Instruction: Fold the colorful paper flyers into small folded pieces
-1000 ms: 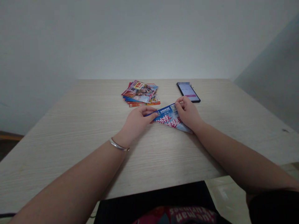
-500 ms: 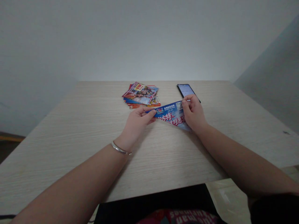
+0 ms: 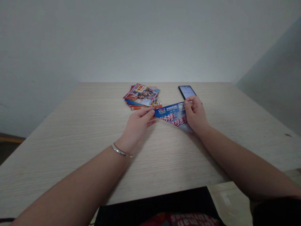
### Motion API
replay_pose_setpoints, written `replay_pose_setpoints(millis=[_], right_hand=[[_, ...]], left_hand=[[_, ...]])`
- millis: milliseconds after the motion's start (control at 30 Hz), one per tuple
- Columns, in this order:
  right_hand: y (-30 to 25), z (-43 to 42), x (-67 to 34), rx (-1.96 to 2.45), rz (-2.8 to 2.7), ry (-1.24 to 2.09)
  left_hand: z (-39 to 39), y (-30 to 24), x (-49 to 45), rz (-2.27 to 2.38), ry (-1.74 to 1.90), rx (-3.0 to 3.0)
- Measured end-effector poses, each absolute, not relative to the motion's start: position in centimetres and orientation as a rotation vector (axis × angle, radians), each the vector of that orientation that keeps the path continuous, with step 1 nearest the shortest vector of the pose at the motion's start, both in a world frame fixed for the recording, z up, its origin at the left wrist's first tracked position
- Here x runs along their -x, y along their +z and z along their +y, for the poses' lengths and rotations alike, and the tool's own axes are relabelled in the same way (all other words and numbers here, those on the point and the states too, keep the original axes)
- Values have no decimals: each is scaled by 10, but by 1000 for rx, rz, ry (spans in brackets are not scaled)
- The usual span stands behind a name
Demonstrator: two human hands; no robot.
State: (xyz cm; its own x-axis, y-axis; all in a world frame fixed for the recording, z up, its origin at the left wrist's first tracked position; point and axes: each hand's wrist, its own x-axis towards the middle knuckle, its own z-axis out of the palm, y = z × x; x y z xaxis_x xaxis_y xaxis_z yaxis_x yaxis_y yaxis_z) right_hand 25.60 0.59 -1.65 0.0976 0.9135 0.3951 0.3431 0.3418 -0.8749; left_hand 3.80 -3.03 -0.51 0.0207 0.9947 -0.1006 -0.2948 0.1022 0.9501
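Between my hands is a blue printed flyer (image 3: pixel 172 116), with white and red lettering and a QR code near its right end. It looks folded, with a slanting lower edge. My left hand (image 3: pixel 141 122) pinches its left corner between thumb and fingers; a silver bangle circles that wrist. At the flyer's right end, my right hand (image 3: pixel 195 113) grips it by the upper edge near the QR code. Just beyond the left hand lies a fanned stack of colourful flyers (image 3: pixel 144 95). A phone (image 3: pixel 187 91) with a lit screen rests behind my right hand, which partly covers it.
The pale wood-grain table (image 3: pixel 70 125) reaches back to a grey wall (image 3: pixel 150 40). A black flat object (image 3: pixel 155 201) is at the near edge, in front of my body. There is a small dark mark (image 3: pixel 288 135) on the table's right side.
Both hands keep hold of the flyer in nearly the same place. My left thumb has shifted slightly left, showing a little more of the logo.
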Motion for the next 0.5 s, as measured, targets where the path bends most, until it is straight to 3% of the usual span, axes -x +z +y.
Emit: replay_pose_setpoints(millis=[500], right_hand=[[-17,10,-256,1273,-1451,700]], left_hand=[[-29,-7,-34,1105,1311,-1041]])
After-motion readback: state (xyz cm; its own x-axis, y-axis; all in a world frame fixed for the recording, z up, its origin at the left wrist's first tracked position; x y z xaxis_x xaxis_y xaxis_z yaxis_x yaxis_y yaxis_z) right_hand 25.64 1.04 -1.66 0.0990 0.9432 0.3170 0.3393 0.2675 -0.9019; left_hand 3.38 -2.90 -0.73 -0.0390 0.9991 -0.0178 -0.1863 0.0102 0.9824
